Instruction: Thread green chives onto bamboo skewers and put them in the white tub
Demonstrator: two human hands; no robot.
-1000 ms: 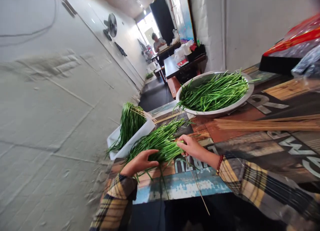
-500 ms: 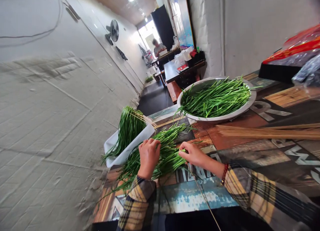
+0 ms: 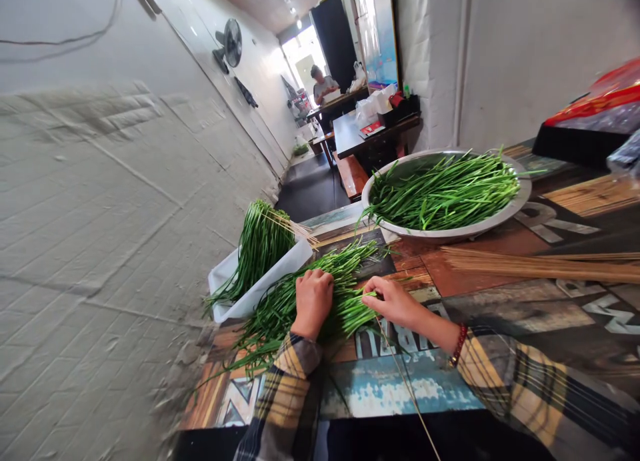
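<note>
A loose pile of garlic chives [image 3: 280, 318] lies on the table, pale stem ends pointing right. My left hand [image 3: 314, 302] rests on the middle of the pile with its fingers curled down around some stems; the fingertips are hidden. Just to the right, my right hand [image 3: 393, 300] pinches the stem ends of a few chives between thumb and fingers. A thin wooden skewer [image 3: 411, 393] slants from below my right hand past the table's front edge; what holds its upper end cannot be made out.
Behind the pile, a white plastic tray [image 3: 270, 281] holds skewered chives [image 3: 263, 248]. A metal basin [image 3: 367, 198] full of chives stands at the back right. Bare skewers [image 3: 530, 262] lie on the right, near a red-and-clear plastic package [image 3: 595, 101]. A person [image 3: 324, 86] sits far back.
The view has shifted slightly, so both hands appear a little further right. My left hand stays on the pile and my right hand still pinches at the stem ends.
</note>
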